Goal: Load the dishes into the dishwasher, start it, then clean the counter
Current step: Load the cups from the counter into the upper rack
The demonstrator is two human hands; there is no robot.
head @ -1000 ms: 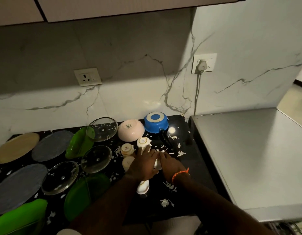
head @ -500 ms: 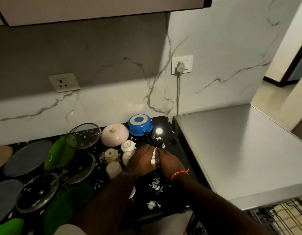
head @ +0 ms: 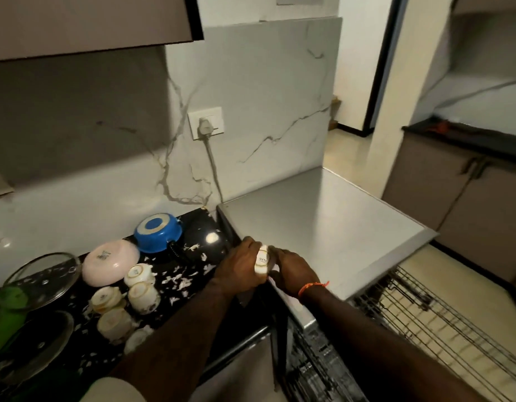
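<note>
Both hands meet near the middle of the view, over the seam where the black worktop [head: 198, 274] ends and the steel top of the dishwasher [head: 323, 227] begins. The left hand [head: 241, 266] and the right hand [head: 291, 271] are curled from either side round a white cup [head: 262, 261], which shows only as a narrow strip between them; whether more than one cup is held cannot be told.

At 9 o'clock from the hands, four more white cups [head: 142, 295] stand upside down in a loose cluster on the worktop, among scattered white scraps [head: 178, 282]. At 10 o'clock from the hands a pink bowl [head: 110, 262] lies upside down, and just beyond it, toward the wall, a blue pan [head: 158, 232] lies upside down too, its black handle pointing toward the hands. Farther out at 9 o'clock, by the picture's left edge, a glass lid [head: 42, 275] leans over a green dish [head: 7, 303], with another glass lid [head: 30, 343] nearer the person.

At 4 o'clock from the hands the dishwasher's wire rack [head: 425, 323] is pulled out. On the marble wall at 11 o'clock a plug [head: 205, 124] sits in its socket.
</note>
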